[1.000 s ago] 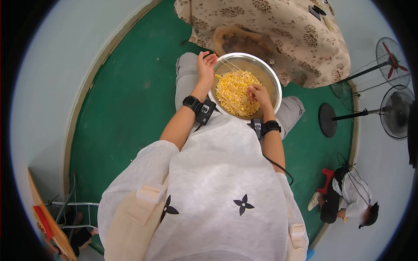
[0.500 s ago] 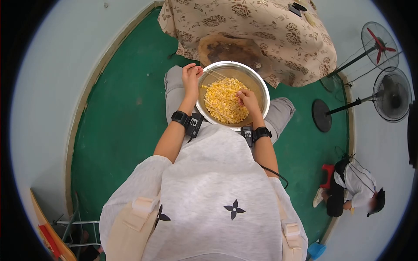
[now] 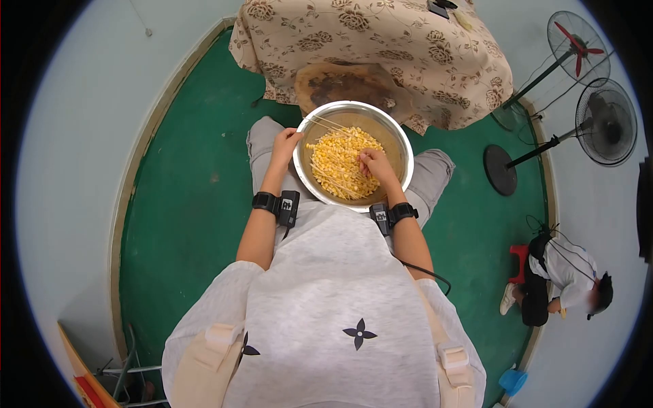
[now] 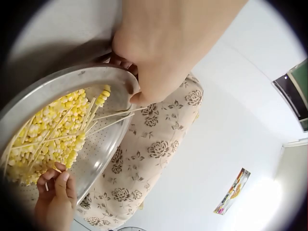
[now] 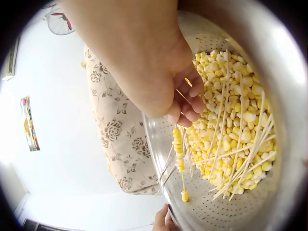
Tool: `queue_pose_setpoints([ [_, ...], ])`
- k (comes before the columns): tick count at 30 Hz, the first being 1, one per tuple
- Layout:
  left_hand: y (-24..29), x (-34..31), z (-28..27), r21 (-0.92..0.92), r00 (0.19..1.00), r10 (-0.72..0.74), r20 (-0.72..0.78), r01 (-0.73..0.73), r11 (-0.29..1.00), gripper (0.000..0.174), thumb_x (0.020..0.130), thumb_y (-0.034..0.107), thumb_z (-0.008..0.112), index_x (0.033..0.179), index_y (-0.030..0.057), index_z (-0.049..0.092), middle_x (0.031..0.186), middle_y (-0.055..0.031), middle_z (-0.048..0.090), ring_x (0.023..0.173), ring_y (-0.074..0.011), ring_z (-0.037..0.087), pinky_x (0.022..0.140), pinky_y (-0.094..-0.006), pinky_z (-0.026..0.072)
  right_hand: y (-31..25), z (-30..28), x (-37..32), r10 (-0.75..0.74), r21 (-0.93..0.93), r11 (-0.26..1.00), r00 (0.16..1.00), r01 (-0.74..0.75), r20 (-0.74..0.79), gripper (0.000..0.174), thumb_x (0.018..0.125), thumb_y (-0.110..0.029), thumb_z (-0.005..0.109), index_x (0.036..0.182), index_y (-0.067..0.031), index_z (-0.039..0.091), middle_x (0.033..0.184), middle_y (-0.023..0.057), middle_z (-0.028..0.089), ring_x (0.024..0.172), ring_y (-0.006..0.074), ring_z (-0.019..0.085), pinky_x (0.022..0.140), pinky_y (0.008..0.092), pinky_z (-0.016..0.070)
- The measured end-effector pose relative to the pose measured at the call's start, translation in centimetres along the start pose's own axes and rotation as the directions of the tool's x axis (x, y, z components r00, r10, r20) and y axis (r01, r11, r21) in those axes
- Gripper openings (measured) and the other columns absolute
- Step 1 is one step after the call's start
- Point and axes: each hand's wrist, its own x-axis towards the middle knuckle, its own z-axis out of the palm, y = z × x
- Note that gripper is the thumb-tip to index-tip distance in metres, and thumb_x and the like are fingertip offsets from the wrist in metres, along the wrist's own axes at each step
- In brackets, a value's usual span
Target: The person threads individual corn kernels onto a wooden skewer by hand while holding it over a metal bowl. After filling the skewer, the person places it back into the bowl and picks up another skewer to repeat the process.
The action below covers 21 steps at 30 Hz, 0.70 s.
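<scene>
A wide metal colander (image 3: 407,151) rests on the person's lap, holding a heap of loose corn kernels (image 3: 333,163). The left hand (image 3: 284,146) grips the colander's far left rim, its thumb inside and fingers outside in the left wrist view. Over the kernels, the right hand (image 3: 375,166) has curled fingers, with bits of yellow corn showing between them in the right wrist view. Several thin wooden skewers (image 5: 240,130) lie across the heap. One skewer threaded with corn kernels (image 5: 179,151) shows just past the right fingertips, against the colander's perforated wall.
Beyond the colander stand a brown wooden stump (image 3: 313,85) and a table under a flowered cloth (image 3: 408,41). Two standing fans (image 3: 605,122) are at the right. Another person (image 3: 561,272) sits lower right by a red stool (image 3: 519,262). The floor is green.
The left hand has gone from raised, with fingers spread beside the rim, to gripping the rim. The right hand stays over the kernels. The head view has shifted.
</scene>
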Motion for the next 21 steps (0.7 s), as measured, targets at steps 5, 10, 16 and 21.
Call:
queue_pose_setpoints([
  [5,1.3,-0.9,-0.3,-0.019,0.994,0.059,0.096,-0.058,0.998,0.018,0.08,0.013,0.058,0.091,-0.0007,0.062,0.081,-0.0034,0.062,0.073,-0.0097,0.055,0.064,-0.0226,0.0424,1.0,-0.3,0.0,-0.001,0.058,0.998,1.0,-0.001,0.025,0.022,0.092,-0.013,0.041,0.083,-0.0006,0.057,0.06,0.0027,0.054,0.05,0.01,0.049,0.047,0.0232,0.0406],
  [10,2.4,-1.7,-0.4,-0.041,0.983,0.092,0.16,-0.087,0.995,0.019,0.083,0.018,0.059,0.094,0.0027,0.062,0.077,0.0013,0.061,0.064,-0.0045,0.052,0.059,-0.0187,0.0398,0.8,-0.4,-0.4,0.059,0.112,0.992,0.998,-0.06,0.013,0.023,0.093,-0.014,0.04,0.083,-0.0033,0.057,0.06,0.001,0.054,0.05,0.0087,0.049,0.046,0.0217,0.0371],
  [16,3.3,-2.2,-0.4,-0.035,0.976,0.116,0.185,-0.111,0.993,0.02,0.083,0.019,0.06,0.094,0.0022,0.062,0.078,0.0007,0.062,0.066,-0.0047,0.053,0.06,-0.0191,0.0403,0.7,-0.7,-0.6,0.066,0.155,0.985,0.997,-0.072,0.04,0.024,0.094,-0.017,0.04,0.083,-0.0054,0.057,0.06,-0.0003,0.054,0.05,0.0077,0.049,0.046,0.0206,0.0358],
  [21,4.1,-2.6,-0.2,-0.07,0.975,0.121,0.187,-0.109,0.992,0.017,0.082,0.015,0.062,0.091,0.0004,0.063,0.083,-0.002,0.063,0.074,-0.0068,0.055,0.065,-0.0203,0.042,0.9,-0.8,-0.6,0.052,0.213,0.975,0.995,-0.07,0.088,0.023,0.094,-0.018,0.04,0.082,-0.0064,0.056,0.06,-0.0012,0.054,0.049,0.0069,0.048,0.044,0.02,0.0344],
])
